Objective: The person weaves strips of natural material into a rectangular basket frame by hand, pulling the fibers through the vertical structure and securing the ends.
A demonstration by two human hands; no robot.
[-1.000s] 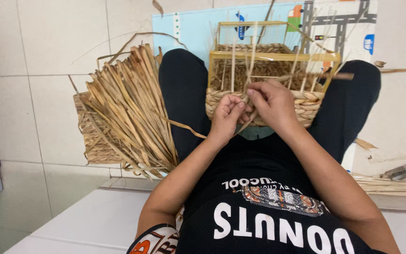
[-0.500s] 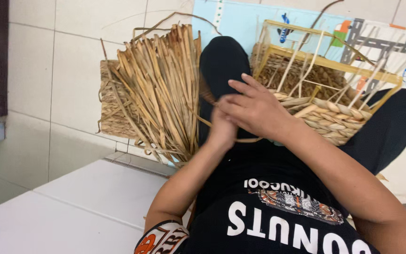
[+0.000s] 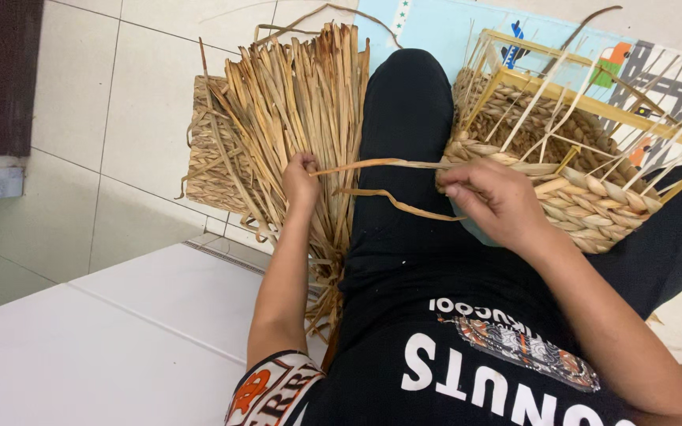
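1. Head view looks down on a seated person in a black printed shirt and black trousers, both bare hands out over the lap.
2. At about 10 o'clock from the middle of the frame, the left hand (image 3: 301, 177) is closed in a pinch on the end of a long dried straw strand (image 3: 372, 164).
3. That strand runs nearly level across the black trouser leg (image 3: 404, 134) toward 3 o'clock, where it meets the rim of the half-woven basket (image 3: 593, 207).
4. The right hand (image 3: 499, 201) sits just right of centre, touching the near side of the basket; its fingers are curled and partly closed against the woven rim, where the strand arrives. Whether it truly grips the strand I cannot tell.
5. A second, looser strand (image 3: 392, 201) curves below the first, from the trouser leg toward the right hand.
6. The basket rests on the right thigh at 2 o'clock, with thin upright stakes rising from its braided wall inside a yellow wooden frame (image 3: 593, 99).
7. A bundle of dried straw (image 3: 294, 102) lies at 11 o'clock, just beyond the left hand, resting on a flat woven mat (image 3: 203, 170) on the tiled floor (image 3: 104, 118).
8. A pale blue printed mat (image 3: 436, 28) shows at 12 o'clock, under the leg and basket.
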